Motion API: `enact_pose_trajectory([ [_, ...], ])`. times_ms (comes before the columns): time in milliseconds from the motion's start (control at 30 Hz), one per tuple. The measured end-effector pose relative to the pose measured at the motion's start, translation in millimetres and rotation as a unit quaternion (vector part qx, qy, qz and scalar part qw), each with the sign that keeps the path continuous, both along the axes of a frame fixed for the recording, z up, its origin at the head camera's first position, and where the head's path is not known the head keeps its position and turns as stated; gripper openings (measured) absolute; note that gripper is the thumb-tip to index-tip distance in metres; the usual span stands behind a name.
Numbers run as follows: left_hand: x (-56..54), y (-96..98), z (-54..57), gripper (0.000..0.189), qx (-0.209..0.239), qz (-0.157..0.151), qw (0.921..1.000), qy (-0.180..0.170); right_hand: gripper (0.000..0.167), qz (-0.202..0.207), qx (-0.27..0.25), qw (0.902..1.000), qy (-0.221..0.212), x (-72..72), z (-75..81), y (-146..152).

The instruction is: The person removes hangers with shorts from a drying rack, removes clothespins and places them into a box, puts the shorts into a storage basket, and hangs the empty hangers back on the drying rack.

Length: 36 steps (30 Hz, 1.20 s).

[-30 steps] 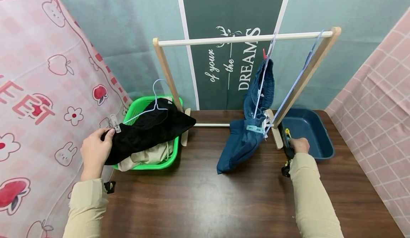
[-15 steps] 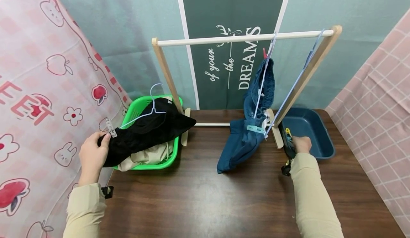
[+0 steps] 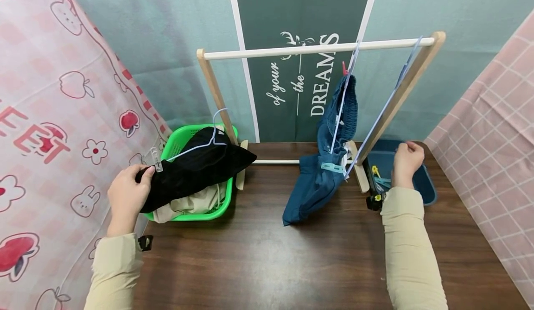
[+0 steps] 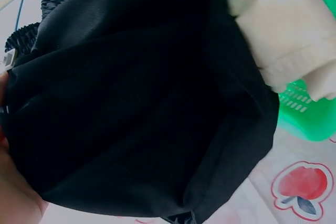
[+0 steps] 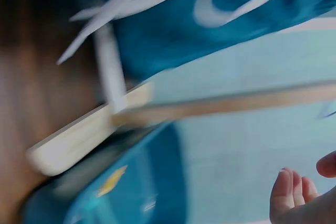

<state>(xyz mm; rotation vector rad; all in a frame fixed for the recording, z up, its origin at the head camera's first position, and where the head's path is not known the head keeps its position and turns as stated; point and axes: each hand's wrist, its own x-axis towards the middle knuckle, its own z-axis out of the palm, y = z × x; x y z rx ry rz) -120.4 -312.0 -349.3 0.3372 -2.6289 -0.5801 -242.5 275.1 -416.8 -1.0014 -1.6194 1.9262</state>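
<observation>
At the left, my left hand (image 3: 128,196) pinches an edge of the black pants (image 3: 200,166) between thumb and fingers. Gathered elastic shows on the pants in the left wrist view. A pale blue hanger (image 3: 196,148) lies against them, and a clear clothespin (image 3: 156,159) sits at the edge close to my fingertips. The pants hang over the green basket (image 3: 227,199). My right hand (image 3: 408,161) is raised over the dark blue tray (image 3: 429,187), fingers bent; I cannot tell whether it holds something. Colored clothespins (image 3: 380,179) lie in the tray.
A wooden rack (image 3: 292,52) with a white bar stands at the back. Denim pants (image 3: 321,180) hang from it on a hanger, with a light blue clothespin (image 3: 332,167) and a red one. A second blue hanger (image 3: 385,106) hangs at the right. Cream cloth (image 3: 193,203) lies in the basket.
My right hand has come up out of the tray and moved slightly right. My left hand shifted a little left, then back right, with the black pants and hanger.
</observation>
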Motion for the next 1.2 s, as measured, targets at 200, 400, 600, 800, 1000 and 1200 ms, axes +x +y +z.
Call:
enact_pose_trajectory([
  [200, -3.7, 8.7, 4.1, 0.028, -0.003, -0.009, 0.9999, 0.014, 0.01, 0.021, -0.058, 0.9891, 0.134, 2.9, 54.8, -27],
  [400, -5.9, 14.9, 6.0, 0.026, -0.01, -0.023, 0.9992, 0.032, 0.01, 0.026, -0.054, 0.9697, 0.237, 17.6, 94.0, -51],
  [600, -7.2, 17.6, 9.1, 0.027, -0.016, -0.025, 0.9991, 0.029, 0.009, 0.109, -0.052, 0.946, 0.301, 40.4, 130.7, -83],
  [800, -6.5, 18.6, 9.9, 0.027, -0.018, -0.026, 0.9992, 0.025, 0.028, 0.299, 0.081, 0.9196, 0.241, 59.1, 154.7, -122],
  [1000, -5.4, 22.1, 9.5, 0.025, -0.024, -0.035, 0.9985, 0.033, 0.042, 0.388, 0.191, 0.8799, 0.197, 77.3, 169.5, -156],
  [1200, -6.2, 23.6, 11.7, 0.025, -0.033, -0.044, 0.9977, 0.039, 0.04, 0.419, 0.222, 0.8634, 0.172, 88.7, 167.5, -190],
])
